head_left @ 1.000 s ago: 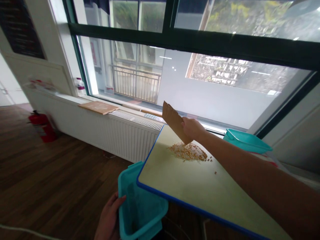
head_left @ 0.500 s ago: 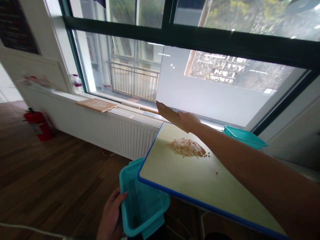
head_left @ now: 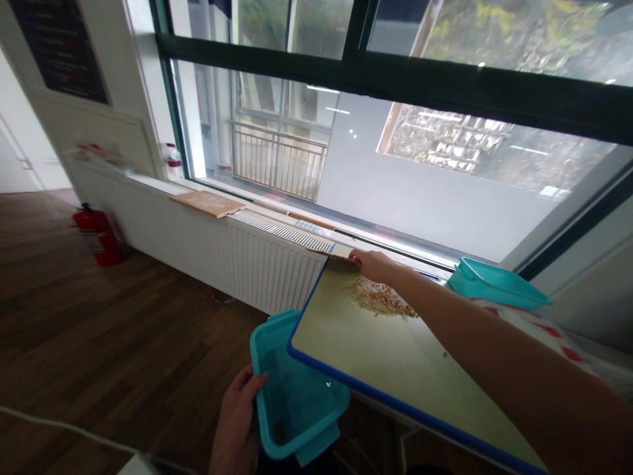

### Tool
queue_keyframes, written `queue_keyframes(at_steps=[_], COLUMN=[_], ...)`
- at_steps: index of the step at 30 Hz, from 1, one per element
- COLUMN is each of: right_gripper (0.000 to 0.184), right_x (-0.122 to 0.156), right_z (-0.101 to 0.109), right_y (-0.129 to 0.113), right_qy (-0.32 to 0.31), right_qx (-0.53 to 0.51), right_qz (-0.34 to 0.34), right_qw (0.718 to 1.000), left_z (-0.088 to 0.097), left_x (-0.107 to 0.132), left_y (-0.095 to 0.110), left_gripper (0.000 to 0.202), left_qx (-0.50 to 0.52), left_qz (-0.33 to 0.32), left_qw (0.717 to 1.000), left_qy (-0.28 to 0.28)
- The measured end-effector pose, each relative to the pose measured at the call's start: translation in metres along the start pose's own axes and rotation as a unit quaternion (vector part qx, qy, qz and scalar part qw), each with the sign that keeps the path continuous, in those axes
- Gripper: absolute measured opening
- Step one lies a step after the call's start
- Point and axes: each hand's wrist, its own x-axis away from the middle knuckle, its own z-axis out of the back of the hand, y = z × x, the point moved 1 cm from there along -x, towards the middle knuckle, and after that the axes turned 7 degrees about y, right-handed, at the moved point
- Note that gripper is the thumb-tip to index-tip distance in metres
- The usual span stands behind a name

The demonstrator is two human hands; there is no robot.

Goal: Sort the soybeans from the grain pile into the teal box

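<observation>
My left hand (head_left: 242, 409) grips the left rim of a teal plastic bin (head_left: 301, 396), thumb over the edge. The bin is tilted under the near left corner of the table, and its inside shows a dark spot at the bottom. My right hand (head_left: 374, 265) is closed on a flat piece of cardboard (head_left: 341, 262), seen nearly edge-on over the table's far left corner. Just on the near side of that hand, a pile of corn kernels mixed with white grains (head_left: 378, 297) lies on the pale table (head_left: 366, 356). My right forearm hides part of the tabletop.
The table has a blue edge. Beyond it stand a radiator (head_left: 277, 264) and a window. A second teal bin (head_left: 499, 284) and a red-and-white bag (head_left: 534, 323) are at the right. A wooden board (head_left: 210, 203) lies on the sill; a fire extinguisher (head_left: 99, 234) stands left.
The cardboard has come down from a raised, slanted pose to lie almost level near the tabletop. My right hand lowered with it. The view has shifted slightly left; the left hand still holds the bin.
</observation>
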Motion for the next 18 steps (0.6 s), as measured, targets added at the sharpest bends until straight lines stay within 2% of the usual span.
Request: queue_keyframes(at_steps=[8,14,18], right_gripper=[0.033,0.033,0.033], right_x=[0.028,0.043,0.06], right_z=[0.022,0.036,0.042], right_y=[-0.017,-0.028,-0.034], right_qy=[-0.021,-0.025,-0.037], right_qx=[0.015,-0.002,-0.02], right_qz=[0.079,0.099,0.1], right_qw=[0.997,0.995,0.994], left_z=[0.01,0.025,0.027], left_x=[0.004,0.002,0.015], left_y=[-0.001,0.002,0.01], left_gripper=[0.032,0.03,0.029], left_qx=[-0.012,-0.059,-0.083], left_qz=[0.016,0.008,-0.025], left_qw=[0.999,0.995,0.992], left_qy=[-0.045,-0.085,-0.089])
